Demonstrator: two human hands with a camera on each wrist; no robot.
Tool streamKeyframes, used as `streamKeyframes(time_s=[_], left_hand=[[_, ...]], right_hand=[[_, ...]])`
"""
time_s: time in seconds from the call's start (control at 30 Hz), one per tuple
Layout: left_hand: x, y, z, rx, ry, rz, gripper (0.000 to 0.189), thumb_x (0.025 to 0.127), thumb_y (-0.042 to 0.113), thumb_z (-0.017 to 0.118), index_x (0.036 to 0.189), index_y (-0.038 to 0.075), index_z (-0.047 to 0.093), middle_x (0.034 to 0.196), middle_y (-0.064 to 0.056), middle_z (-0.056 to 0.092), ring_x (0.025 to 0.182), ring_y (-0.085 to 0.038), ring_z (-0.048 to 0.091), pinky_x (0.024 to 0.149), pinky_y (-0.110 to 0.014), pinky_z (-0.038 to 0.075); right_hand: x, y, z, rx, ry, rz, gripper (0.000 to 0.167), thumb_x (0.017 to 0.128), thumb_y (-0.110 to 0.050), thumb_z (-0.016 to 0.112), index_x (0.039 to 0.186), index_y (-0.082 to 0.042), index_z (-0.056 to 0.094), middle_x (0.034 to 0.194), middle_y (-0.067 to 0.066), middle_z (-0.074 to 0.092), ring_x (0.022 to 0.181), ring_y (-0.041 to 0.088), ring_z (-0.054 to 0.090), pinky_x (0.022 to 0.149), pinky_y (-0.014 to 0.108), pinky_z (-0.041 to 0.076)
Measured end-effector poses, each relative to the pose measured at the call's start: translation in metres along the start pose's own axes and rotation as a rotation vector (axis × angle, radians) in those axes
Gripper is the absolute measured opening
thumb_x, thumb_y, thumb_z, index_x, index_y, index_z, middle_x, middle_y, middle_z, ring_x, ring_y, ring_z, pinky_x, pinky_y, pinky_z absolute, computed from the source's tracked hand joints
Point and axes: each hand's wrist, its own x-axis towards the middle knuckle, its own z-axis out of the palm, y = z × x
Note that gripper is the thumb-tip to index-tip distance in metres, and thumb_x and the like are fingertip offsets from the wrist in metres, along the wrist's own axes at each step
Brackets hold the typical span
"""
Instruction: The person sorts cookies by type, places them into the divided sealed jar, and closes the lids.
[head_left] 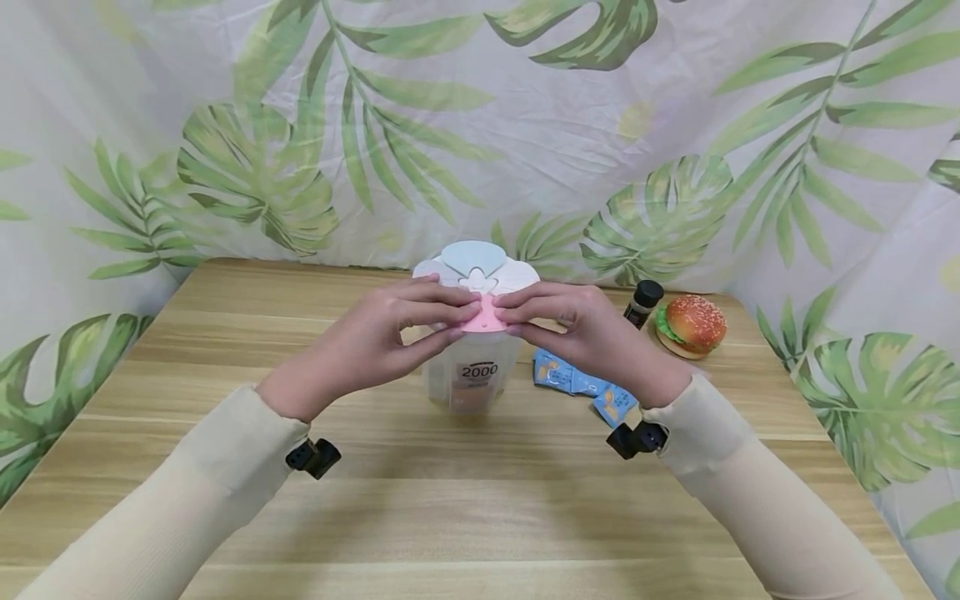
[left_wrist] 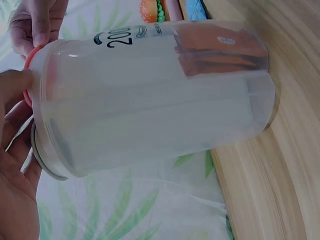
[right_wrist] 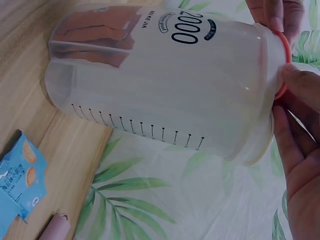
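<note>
A tall translucent storage canister (head_left: 471, 375) marked 2000 stands upright on the table. Its petal-shaped lid has a pale blue flap (head_left: 472, 257), white flaps and a pink flap (head_left: 483, 315) at the front. My left hand (head_left: 390, 321) pinches the pink flap's left side, thumb at the front edge and fingers on top. From the right, my right hand (head_left: 573, 321) pinches the same flap, its fingertips close to the left ones. Brown packets (left_wrist: 220, 50) lie low inside one compartment of the canister, and measuring marks (right_wrist: 142, 126) run along its wall.
Blue snack packets (head_left: 581, 382) lie on the wooden table (head_left: 450, 517) right of the canister. Behind them are a black-capped bottle (head_left: 643, 302) and a toy hamburger (head_left: 692, 325). A pink object (right_wrist: 56, 227) shows in the right wrist view. A leaf-print cloth (head_left: 420, 125) hangs behind.
</note>
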Motion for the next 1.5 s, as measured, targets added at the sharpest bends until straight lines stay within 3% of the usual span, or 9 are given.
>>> streamKeyframes(time_s=[0.2, 0.3, 0.4, 0.5, 0.63, 0.77, 0.9, 1.13, 1.5], left_hand=[[-0.008, 0.005, 0.005, -0.010, 0.042, -0.127, 0.040, 0.094, 0.014, 0.077, 0.134, 0.009, 0.072, 0.150, -0.014, 0.062, 0.154, -0.036, 0.043, 0.132, -0.056, 0.029], [-0.013, 0.008, 0.008, -0.016, 0.094, -0.220, 0.051, 0.099, 0.025, 0.072, 0.149, 0.014, 0.060, 0.165, -0.013, 0.044, 0.161, -0.036, 0.028, 0.130, -0.064, 0.025], [-0.015, 0.012, 0.011, -0.067, 0.163, -0.338, 0.059, 0.108, 0.040, 0.056, 0.161, 0.018, 0.043, 0.173, -0.012, 0.031, 0.164, -0.034, 0.019, 0.130, -0.068, 0.021], [-0.016, 0.018, 0.010, -0.180, 0.210, -0.467, 0.067, 0.112, 0.054, 0.033, 0.167, 0.018, 0.027, 0.176, -0.007, 0.021, 0.165, -0.031, 0.014, 0.134, -0.063, 0.013], [-0.018, 0.028, 0.010, -0.385, 0.245, -0.601, 0.073, 0.111, 0.058, 0.016, 0.169, 0.014, 0.011, 0.178, -0.003, 0.010, 0.166, -0.025, 0.009, 0.136, -0.056, 0.008], [-0.017, 0.038, 0.011, -0.600, 0.280, -0.652, 0.080, 0.109, 0.063, 0.015, 0.169, 0.010, 0.008, 0.178, -0.009, 0.009, 0.166, -0.028, 0.009, 0.136, -0.058, 0.009], [-0.018, 0.043, 0.013, -0.710, 0.286, -0.683, 0.091, 0.106, 0.072, 0.018, 0.168, 0.007, 0.011, 0.178, -0.008, 0.009, 0.166, -0.025, 0.007, 0.137, -0.054, 0.008], [-0.018, 0.045, 0.016, -0.691, 0.269, -0.699, 0.093, 0.106, 0.071, 0.015, 0.166, -0.001, 0.012, 0.178, -0.012, 0.005, 0.166, -0.020, -0.002, 0.137, -0.052, 0.012], [-0.013, 0.032, 0.017, -0.663, 0.264, -0.716, 0.087, 0.109, 0.064, 0.012, 0.166, -0.001, 0.012, 0.178, -0.011, 0.007, 0.167, -0.021, 0.001, 0.137, -0.051, 0.010]], right_hand=[[-0.003, 0.003, 0.001, 0.042, 0.028, 0.026, 0.024, 0.098, -0.007, 0.073, 0.121, -0.009, 0.078, 0.133, 0.008, 0.074, 0.127, 0.022, 0.069, 0.104, 0.035, 0.060], [-0.005, 0.009, 0.003, 0.112, 0.139, 0.051, 0.023, 0.102, -0.008, 0.067, 0.123, -0.005, 0.076, 0.135, 0.012, 0.072, 0.131, 0.024, 0.065, 0.107, 0.029, 0.057], [-0.007, 0.019, 0.006, 0.169, 0.258, 0.103, 0.029, 0.109, -0.013, 0.054, 0.129, 0.002, 0.070, 0.140, 0.017, 0.068, 0.135, 0.027, 0.061, 0.113, 0.027, 0.052], [-0.010, 0.028, 0.008, 0.318, 0.251, 0.257, 0.047, 0.115, -0.032, 0.038, 0.148, -0.005, 0.057, 0.158, 0.011, 0.053, 0.148, 0.029, 0.049, 0.121, 0.047, 0.047], [-0.009, 0.037, 0.010, 0.553, 0.136, 0.469, 0.074, 0.108, -0.066, 0.024, 0.166, -0.020, 0.029, 0.175, 0.003, 0.026, 0.162, 0.031, 0.026, 0.127, 0.071, 0.025], [-0.005, 0.043, 0.015, 0.720, 0.076, 0.463, 0.092, 0.102, -0.079, 0.015, 0.170, -0.017, 0.014, 0.178, 0.004, 0.014, 0.166, 0.026, 0.013, 0.136, 0.057, 0.010], [-0.001, 0.044, 0.019, 0.844, 0.076, 0.429, 0.093, 0.102, -0.077, 0.011, 0.170, -0.014, 0.011, 0.179, 0.004, 0.012, 0.166, 0.021, 0.010, 0.137, 0.050, 0.007], [0.000, 0.043, 0.020, 0.865, 0.079, 0.415, 0.090, 0.104, -0.074, 0.007, 0.170, -0.013, 0.011, 0.179, 0.004, 0.012, 0.166, 0.021, 0.009, 0.138, 0.049, 0.006], [-0.011, 0.035, 0.021, 0.803, 0.066, 0.403, 0.096, 0.102, -0.079, 0.011, 0.170, -0.011, 0.009, 0.179, 0.003, 0.009, 0.167, 0.021, 0.006, 0.136, 0.055, 0.008]])
